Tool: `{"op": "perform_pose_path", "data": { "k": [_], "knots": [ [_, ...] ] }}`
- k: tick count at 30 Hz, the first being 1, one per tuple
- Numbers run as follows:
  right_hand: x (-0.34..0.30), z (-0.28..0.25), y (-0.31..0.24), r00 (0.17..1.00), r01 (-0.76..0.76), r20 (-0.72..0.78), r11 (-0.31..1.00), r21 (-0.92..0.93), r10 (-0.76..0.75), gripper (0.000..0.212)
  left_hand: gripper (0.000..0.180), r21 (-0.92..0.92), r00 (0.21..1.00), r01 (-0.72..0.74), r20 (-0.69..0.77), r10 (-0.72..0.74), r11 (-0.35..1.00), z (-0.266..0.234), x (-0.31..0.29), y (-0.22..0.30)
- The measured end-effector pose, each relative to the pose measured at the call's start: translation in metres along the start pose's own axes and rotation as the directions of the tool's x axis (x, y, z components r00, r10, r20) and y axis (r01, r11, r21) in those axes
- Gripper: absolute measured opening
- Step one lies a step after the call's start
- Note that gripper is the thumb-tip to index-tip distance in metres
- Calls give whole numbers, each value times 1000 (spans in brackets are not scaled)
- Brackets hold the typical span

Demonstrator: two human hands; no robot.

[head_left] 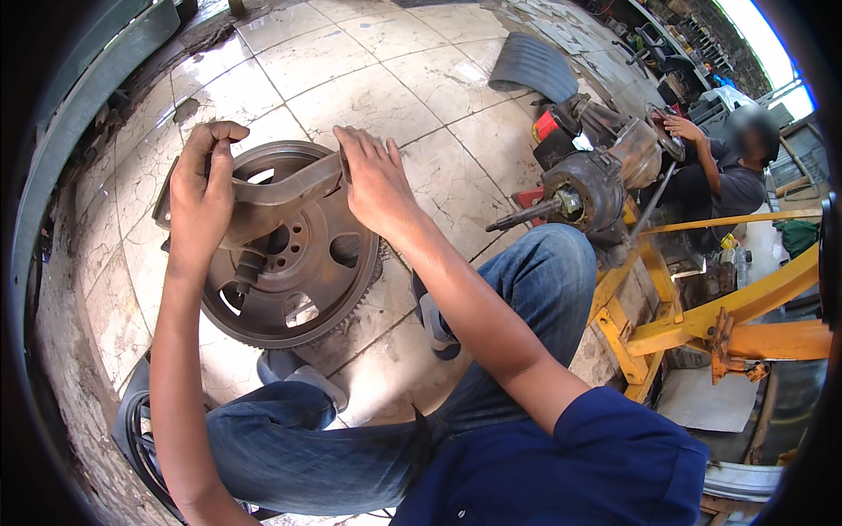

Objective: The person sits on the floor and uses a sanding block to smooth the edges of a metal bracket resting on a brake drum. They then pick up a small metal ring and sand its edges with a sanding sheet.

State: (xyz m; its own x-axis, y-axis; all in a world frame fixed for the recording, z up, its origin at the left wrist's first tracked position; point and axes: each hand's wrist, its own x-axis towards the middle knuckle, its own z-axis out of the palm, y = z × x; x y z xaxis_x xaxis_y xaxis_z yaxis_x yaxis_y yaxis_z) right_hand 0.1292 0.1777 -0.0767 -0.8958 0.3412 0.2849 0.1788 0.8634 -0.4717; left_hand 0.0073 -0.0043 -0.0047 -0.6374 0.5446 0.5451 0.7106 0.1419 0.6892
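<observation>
Dark brown metal, worn and dully shiny, is shown by the curved arm (298,193), which is held over the slotted, toothed flywheel (342,285) on the tiled floor (395,105); contact between them cannot be told. Its left end is wrapped by the curled left hand (203,188); its right end is met by the nearly straight fingers of the right hand (379,188), the thumb unseen. Heaviness and stiffness are to be expected, perhaps greasy slipperiness; both ends are best gripped.

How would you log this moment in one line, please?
left hand: holding curved metal part; right hand: against its right end; toothed flywheel: on tiled floor
</observation>
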Motion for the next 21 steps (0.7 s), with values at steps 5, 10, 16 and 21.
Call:
{"op": "perform_pose_path", "data": {
  "k": [5, 10, 16, 21],
  "knots": [
    [-7, 23, -33, 978, 163, -124, 985, -48, -168, 56, 22, -18, 999, 33, 0, -33, 999, 2, 3, -8],
    [-10, 34, -107, 942, 309, -174, 945, 107, -288, 54, 22, -29, 999, 43, -10, -43, 999, 5, 4, -6],
    [-7, 25, -93, 924, 364, -160, 926, 95, -347, 55, 22, -84, 1000, 11, 1, -11, 996, 4, 6, -16],
    [-8, 17, -40, 951, 300, -65, 953, -35, -302, 56, 21, -97, 1000, -26, -7, 25, 995, 2, 2, -14]
  ]
}}
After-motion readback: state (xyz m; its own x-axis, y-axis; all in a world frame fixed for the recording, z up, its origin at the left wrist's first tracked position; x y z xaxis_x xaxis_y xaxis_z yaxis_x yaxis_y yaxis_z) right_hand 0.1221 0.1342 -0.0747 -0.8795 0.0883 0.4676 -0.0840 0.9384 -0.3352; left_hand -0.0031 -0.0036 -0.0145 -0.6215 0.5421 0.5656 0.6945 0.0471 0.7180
